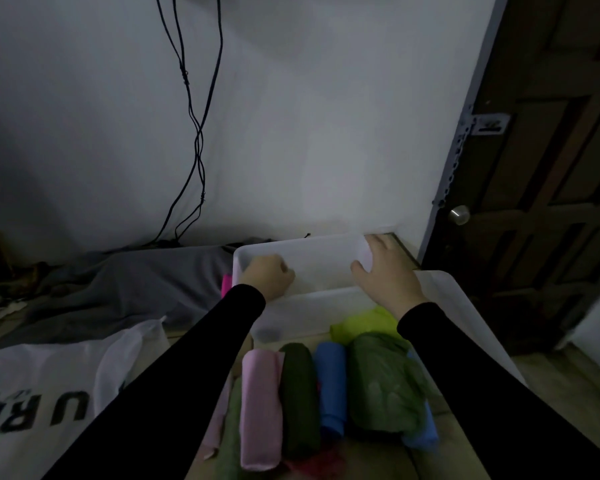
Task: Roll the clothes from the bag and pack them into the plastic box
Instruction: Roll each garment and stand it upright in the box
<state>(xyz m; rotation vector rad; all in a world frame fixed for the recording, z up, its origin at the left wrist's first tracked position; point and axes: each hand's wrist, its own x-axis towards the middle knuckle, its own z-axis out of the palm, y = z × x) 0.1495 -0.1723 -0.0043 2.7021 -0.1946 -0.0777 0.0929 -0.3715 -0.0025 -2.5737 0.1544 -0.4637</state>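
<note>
Translucent plastic box (312, 258) stands on the floor against the white wall (291, 133). Left hand (267, 275) curls over its left rim; right hand (385, 271) grips the right end, fingers wrapped around the wall. Rolled clothes (291, 393) lie in a row just nearer; white bag (49, 386) rests at left.

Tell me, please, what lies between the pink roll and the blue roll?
In the head view, a dark green roll lies between the pink roll and the blue roll, pressed against the pink one.
</note>
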